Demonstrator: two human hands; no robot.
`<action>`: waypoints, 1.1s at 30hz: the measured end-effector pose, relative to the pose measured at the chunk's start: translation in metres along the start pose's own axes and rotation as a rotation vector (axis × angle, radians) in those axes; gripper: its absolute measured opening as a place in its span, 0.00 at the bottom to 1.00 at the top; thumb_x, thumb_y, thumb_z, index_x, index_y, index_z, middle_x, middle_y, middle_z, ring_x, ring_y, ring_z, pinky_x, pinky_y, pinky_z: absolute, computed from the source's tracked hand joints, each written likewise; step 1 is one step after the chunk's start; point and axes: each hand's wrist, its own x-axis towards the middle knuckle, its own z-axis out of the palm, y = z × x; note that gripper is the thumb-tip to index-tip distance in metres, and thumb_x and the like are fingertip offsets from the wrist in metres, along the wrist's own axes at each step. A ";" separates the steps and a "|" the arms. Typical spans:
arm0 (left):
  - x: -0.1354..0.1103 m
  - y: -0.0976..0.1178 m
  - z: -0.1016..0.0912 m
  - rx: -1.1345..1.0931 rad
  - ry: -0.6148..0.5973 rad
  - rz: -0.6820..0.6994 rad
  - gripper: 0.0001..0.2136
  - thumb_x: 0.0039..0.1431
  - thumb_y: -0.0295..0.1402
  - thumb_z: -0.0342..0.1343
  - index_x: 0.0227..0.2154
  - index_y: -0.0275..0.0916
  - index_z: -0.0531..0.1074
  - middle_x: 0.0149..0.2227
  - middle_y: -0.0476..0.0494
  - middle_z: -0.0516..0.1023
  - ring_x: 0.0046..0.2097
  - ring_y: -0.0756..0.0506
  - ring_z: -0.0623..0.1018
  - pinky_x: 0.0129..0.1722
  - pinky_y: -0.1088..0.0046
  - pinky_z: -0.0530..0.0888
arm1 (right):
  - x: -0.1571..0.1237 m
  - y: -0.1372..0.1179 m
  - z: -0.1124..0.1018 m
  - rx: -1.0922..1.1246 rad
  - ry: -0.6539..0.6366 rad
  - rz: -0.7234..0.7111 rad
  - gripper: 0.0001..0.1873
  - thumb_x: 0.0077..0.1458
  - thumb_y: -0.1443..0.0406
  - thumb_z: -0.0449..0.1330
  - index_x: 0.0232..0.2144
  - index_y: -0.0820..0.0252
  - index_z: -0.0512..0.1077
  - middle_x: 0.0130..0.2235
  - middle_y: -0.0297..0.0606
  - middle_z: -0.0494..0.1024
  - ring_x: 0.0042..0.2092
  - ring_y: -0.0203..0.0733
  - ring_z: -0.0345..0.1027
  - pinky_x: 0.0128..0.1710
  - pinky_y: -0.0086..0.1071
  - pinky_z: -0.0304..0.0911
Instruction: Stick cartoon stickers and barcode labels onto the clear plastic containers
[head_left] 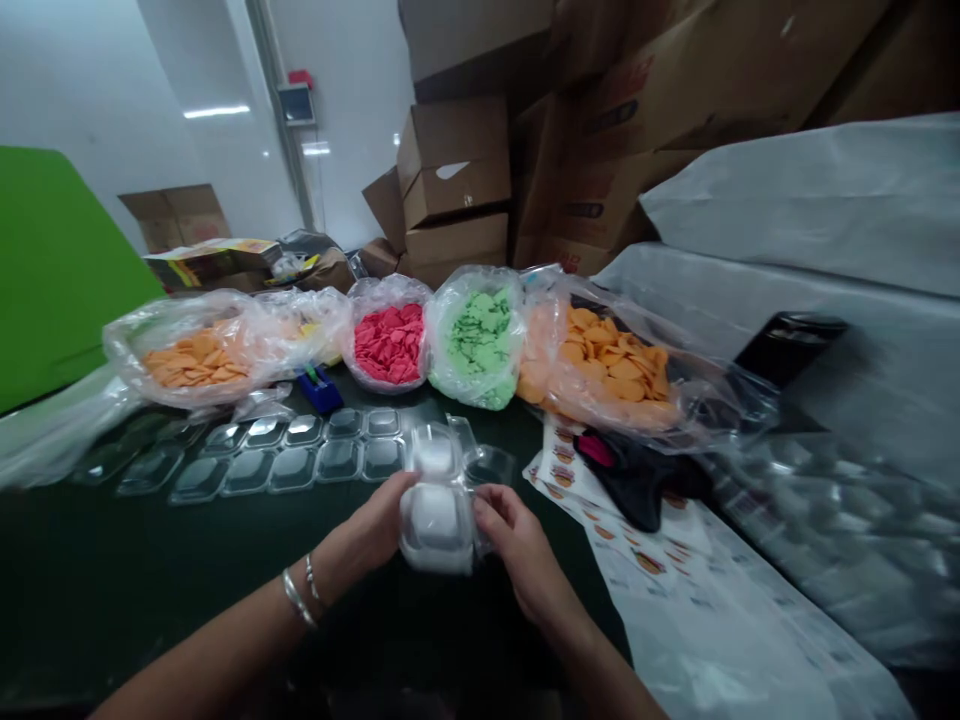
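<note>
A stack of clear plastic hinged containers (pixel 437 525) stands over the dark table, held from its left side by my left hand (pixel 381 520). My right hand (pixel 519 545) has its thumb and fingers closed at the right edge of the stack, on a single clear container (pixel 489 470) that sticks out there, partly blurred. To the left, open clear containers (pixel 292 467) lie in a row with lids spread. Behind them stand plastic bags of flat pieces: red pieces (pixel 390 343), green pieces (pixel 481 330) and orange pieces (pixel 619 360).
Another bag of orange pieces (pixel 196 360) stands at the left. A blue tape dispenser (pixel 321 390) is behind the row. Printed label sheets (pixel 649 562) lie on the right under a black object with pink (pixel 637 482). Cardboard boxes (pixel 457 190) are stacked at the back.
</note>
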 end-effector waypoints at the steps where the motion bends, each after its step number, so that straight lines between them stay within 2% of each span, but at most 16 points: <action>1: -0.007 0.001 -0.006 -0.002 0.017 -0.018 0.18 0.56 0.44 0.53 0.42 0.32 0.70 0.37 0.39 0.76 0.41 0.42 0.75 0.43 0.66 0.71 | -0.003 0.002 0.007 -0.013 -0.025 0.005 0.23 0.48 0.49 0.62 0.38 0.60 0.69 0.35 0.37 0.73 0.36 0.41 0.65 0.34 0.31 0.61; 3: -0.021 0.003 -0.019 0.003 0.100 -0.045 0.21 0.58 0.46 0.49 0.45 0.33 0.68 0.44 0.35 0.75 0.48 0.38 0.73 0.48 0.62 0.69 | -0.008 0.002 0.016 -0.009 -0.069 0.055 0.23 0.48 0.49 0.62 0.37 0.60 0.69 0.35 0.37 0.73 0.36 0.41 0.65 0.33 0.31 0.61; 5: -0.034 0.005 -0.030 0.032 0.233 -0.041 0.26 0.58 0.48 0.49 0.55 0.37 0.61 0.57 0.34 0.67 0.58 0.37 0.66 0.55 0.59 0.64 | -0.012 -0.001 0.015 0.005 -0.091 0.126 0.24 0.46 0.48 0.62 0.36 0.60 0.69 0.34 0.37 0.73 0.36 0.41 0.65 0.32 0.31 0.63; 8: -0.044 0.003 -0.038 0.174 0.347 0.020 0.38 0.55 0.51 0.53 0.63 0.43 0.44 0.66 0.35 0.50 0.65 0.37 0.54 0.60 0.57 0.58 | -0.005 -0.014 -0.005 0.015 -0.038 0.173 0.28 0.40 0.46 0.65 0.37 0.59 0.69 0.35 0.38 0.73 0.37 0.43 0.66 0.32 0.34 0.65; 10: -0.043 0.000 -0.036 0.379 0.356 0.084 0.45 0.50 0.48 0.59 0.65 0.41 0.40 0.66 0.33 0.47 0.66 0.35 0.52 0.61 0.56 0.55 | 0.009 -0.026 -0.024 -0.026 0.032 0.112 0.30 0.38 0.45 0.64 0.38 0.59 0.69 0.38 0.40 0.73 0.39 0.45 0.67 0.33 0.35 0.66; 12: -0.038 -0.005 -0.031 0.609 0.343 0.190 0.46 0.47 0.41 0.63 0.65 0.39 0.43 0.66 0.33 0.50 0.66 0.34 0.52 0.63 0.56 0.52 | 0.028 -0.035 -0.037 -0.202 0.108 0.017 0.29 0.43 0.45 0.60 0.39 0.60 0.68 0.38 0.43 0.73 0.39 0.47 0.68 0.33 0.35 0.66; 14: -0.033 -0.008 -0.027 0.740 0.286 0.256 0.42 0.47 0.36 0.62 0.64 0.39 0.48 0.65 0.36 0.54 0.64 0.35 0.56 0.63 0.58 0.52 | 0.049 -0.040 -0.037 -0.587 0.137 -0.065 0.29 0.49 0.46 0.55 0.45 0.62 0.67 0.37 0.43 0.74 0.38 0.45 0.70 0.34 0.35 0.65; 16: -0.034 -0.011 -0.025 0.755 0.230 0.237 0.37 0.49 0.35 0.60 0.62 0.39 0.54 0.63 0.38 0.59 0.61 0.36 0.62 0.62 0.60 0.56 | 0.068 -0.041 -0.022 -0.982 0.102 -0.135 0.28 0.53 0.49 0.53 0.50 0.61 0.65 0.38 0.43 0.74 0.39 0.45 0.70 0.38 0.36 0.65; 18: -0.043 -0.015 -0.025 0.740 0.223 0.193 0.34 0.49 0.35 0.59 0.60 0.37 0.58 0.60 0.37 0.63 0.59 0.37 0.65 0.60 0.60 0.59 | 0.084 -0.038 0.003 -1.206 0.038 -0.193 0.27 0.54 0.51 0.54 0.52 0.59 0.65 0.42 0.45 0.73 0.44 0.49 0.69 0.43 0.39 0.62; 21: -0.063 -0.022 -0.025 0.731 0.255 0.177 0.33 0.48 0.35 0.60 0.58 0.37 0.61 0.59 0.37 0.64 0.58 0.37 0.65 0.60 0.61 0.60 | 0.104 -0.027 0.048 -1.301 0.011 -0.207 0.26 0.54 0.51 0.54 0.48 0.64 0.69 0.48 0.56 0.69 0.51 0.60 0.64 0.46 0.47 0.59; 23: -0.074 -0.027 -0.024 0.727 0.272 0.162 0.33 0.48 0.36 0.60 0.58 0.38 0.62 0.59 0.37 0.64 0.59 0.36 0.64 0.60 0.61 0.59 | 0.117 -0.020 0.074 -1.348 -0.007 -0.180 0.28 0.55 0.51 0.55 0.47 0.69 0.69 0.50 0.62 0.66 0.51 0.64 0.63 0.45 0.49 0.59; 26: -0.079 -0.031 -0.024 0.750 0.289 0.134 0.33 0.49 0.38 0.60 0.59 0.38 0.61 0.58 0.36 0.65 0.58 0.36 0.64 0.59 0.60 0.59 | 0.131 -0.020 0.087 -1.378 -0.088 -0.149 0.30 0.51 0.48 0.59 0.45 0.68 0.71 0.49 0.59 0.68 0.51 0.61 0.64 0.45 0.45 0.61; 27: -0.079 -0.032 -0.024 0.762 0.292 0.123 0.33 0.49 0.38 0.59 0.59 0.38 0.60 0.58 0.36 0.65 0.58 0.35 0.64 0.59 0.59 0.59 | 0.132 -0.025 0.082 -1.379 -0.113 -0.147 0.30 0.50 0.47 0.59 0.45 0.66 0.71 0.48 0.56 0.70 0.50 0.58 0.65 0.44 0.43 0.61; 29: -0.078 -0.032 -0.025 0.785 0.299 0.098 0.34 0.50 0.40 0.59 0.61 0.38 0.57 0.59 0.36 0.63 0.59 0.35 0.63 0.59 0.57 0.58 | 0.122 -0.037 0.059 -1.379 -0.119 -0.165 0.28 0.53 0.47 0.56 0.47 0.62 0.70 0.48 0.51 0.71 0.49 0.53 0.66 0.46 0.40 0.62; 31: -0.081 -0.031 -0.024 0.814 0.311 0.112 0.36 0.52 0.40 0.57 0.62 0.39 0.53 0.62 0.35 0.59 0.61 0.34 0.59 0.61 0.54 0.56 | 0.094 -0.046 0.023 -1.383 -0.061 -0.208 0.25 0.57 0.52 0.54 0.52 0.61 0.66 0.51 0.49 0.70 0.52 0.50 0.65 0.50 0.38 0.60; 33: -0.087 -0.028 -0.022 0.892 0.304 0.214 0.36 0.53 0.40 0.57 0.63 0.42 0.50 0.65 0.37 0.53 0.65 0.33 0.52 0.62 0.50 0.51 | 0.054 -0.042 -0.014 -1.390 0.010 -0.249 0.25 0.59 0.56 0.53 0.54 0.63 0.64 0.54 0.51 0.69 0.55 0.50 0.62 0.54 0.39 0.56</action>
